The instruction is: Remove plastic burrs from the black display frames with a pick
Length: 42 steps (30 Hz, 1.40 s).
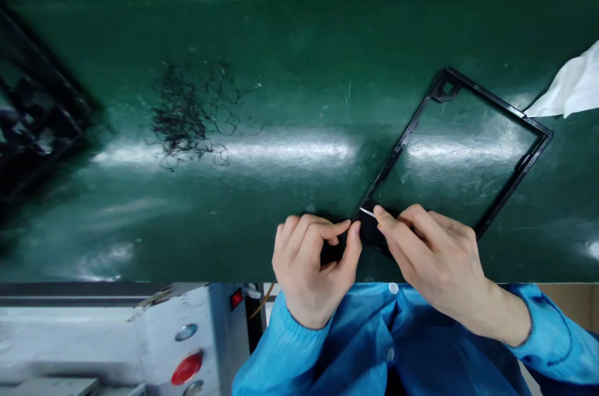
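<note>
A black plastic frame (412, 125), rectangular with an open middle, lies tilted on the green tabletop. With thumb and forefinger, my left hand (316, 265) pinches the frame at its near left corner. My right hand (433, 255) is closed around a small tool whose thin, pale metal blade (367, 212) sticks out past the fingertips. That blade rests against the frame's edge, close to my left fingertips. The tool's handle is hidden in my right hand, and both hands cover part of the frame's near side.
Thin black plastic shavings (185, 112) lie in a loose heap on the green tabletop (290, 78). A dark box-like holder (42, 109) with black parts stands at the left, blurred. White cloth (573, 84) lies at the right. Below is a machine panel (178, 352) with a red button.
</note>
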Available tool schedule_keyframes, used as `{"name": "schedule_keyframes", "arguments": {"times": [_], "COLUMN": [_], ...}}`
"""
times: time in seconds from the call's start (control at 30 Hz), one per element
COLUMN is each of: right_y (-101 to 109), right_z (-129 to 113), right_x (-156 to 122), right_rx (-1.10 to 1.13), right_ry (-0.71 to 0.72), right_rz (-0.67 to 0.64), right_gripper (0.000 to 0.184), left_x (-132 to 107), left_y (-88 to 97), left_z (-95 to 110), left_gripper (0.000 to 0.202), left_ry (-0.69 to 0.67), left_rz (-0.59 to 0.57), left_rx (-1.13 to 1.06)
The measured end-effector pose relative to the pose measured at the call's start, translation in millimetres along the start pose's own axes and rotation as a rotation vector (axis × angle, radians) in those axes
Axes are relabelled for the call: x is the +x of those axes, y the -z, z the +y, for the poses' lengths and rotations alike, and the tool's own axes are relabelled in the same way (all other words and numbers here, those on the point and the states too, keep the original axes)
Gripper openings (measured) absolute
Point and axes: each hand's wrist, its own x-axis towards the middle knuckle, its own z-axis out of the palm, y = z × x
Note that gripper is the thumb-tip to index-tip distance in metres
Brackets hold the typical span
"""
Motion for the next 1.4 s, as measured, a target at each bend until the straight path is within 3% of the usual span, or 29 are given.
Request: {"name": "schedule_keyframes", "arguments": {"times": [0.7, 0.87, 1.07, 1.23, 1.4], "right_y": [0.4, -0.2, -0.8, -0.1, 0.8], "right_z": [0.5, 2.1, 1.7, 2.4, 1.5], "right_x": [0.9, 0.3, 0.3, 1.9, 2.8], "right_rx": [0.007, 0.038, 0.026, 0.039, 0.028], "right_ry": [-0.015, 0.061, 0.011, 0.073, 0.015], "right_rz": [0.009, -0.041, -0.018, -0.04, -0.015], "right_gripper": [0.027, 0.028, 0.027, 0.025, 0.024], "left_x": [0.0, 0.2, -0.4, -0.1, -0.4], "left_y": [0.5, -0.7, -0.6, -0.5, 4.9], "left_z": [0.1, 0.4, 0.1, 0.6, 1.2], "left_gripper": [0.018, 0.018, 0.018, 0.019, 0.015], "left_ry": [-0.003, -0.004, 0.002, 0.008, -0.007], "left_rz": [0.008, 0.007, 0.009, 0.013, -0.029], "left_rx": [0.001, -0.007, 0.0, 0.0, -0.01]}}
